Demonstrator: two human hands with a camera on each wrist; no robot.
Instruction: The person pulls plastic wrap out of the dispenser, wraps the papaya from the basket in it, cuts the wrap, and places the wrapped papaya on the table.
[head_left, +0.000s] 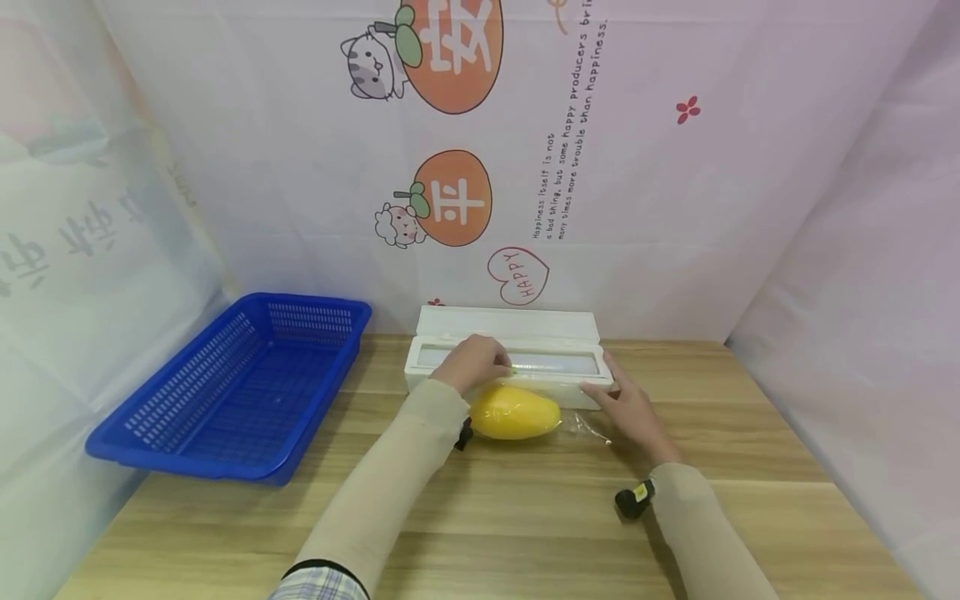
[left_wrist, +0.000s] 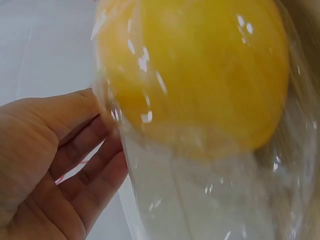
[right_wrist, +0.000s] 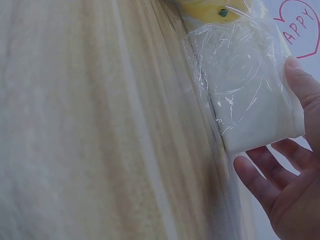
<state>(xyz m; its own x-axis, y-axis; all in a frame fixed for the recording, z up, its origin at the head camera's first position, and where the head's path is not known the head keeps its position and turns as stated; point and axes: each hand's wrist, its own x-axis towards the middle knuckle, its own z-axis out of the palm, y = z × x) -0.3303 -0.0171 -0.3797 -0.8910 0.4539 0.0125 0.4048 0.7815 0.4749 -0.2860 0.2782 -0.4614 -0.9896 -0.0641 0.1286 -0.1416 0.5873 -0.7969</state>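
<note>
A white cling film dispenser [head_left: 573, 398] stands near the back wall with its lid [head_left: 510, 322] raised and a roll showing inside. Against its front lies a yellow mango-like fruit [head_left: 517, 412] wrapped in clear cling film [left_wrist: 200, 200], a loose film tail trailing to the right. My left hand [head_left: 474, 365] reaches over the fruit's left end to the dispenser's front edge. Thumb and fingertips of that hand pinch the film beside the fruit in the left wrist view. My right hand [head_left: 633, 408] holds the dispenser's right end between thumb and fingers.
A blue plastic basket [head_left: 300, 433] with slotted sides sits on the left of the wooden table [head_left: 525, 517]. Behind the dispenser rises a printed white cloth wall [head_left: 622, 275], with similar cloth on both sides. Each wrist carries a small black camera [head_left: 632, 502].
</note>
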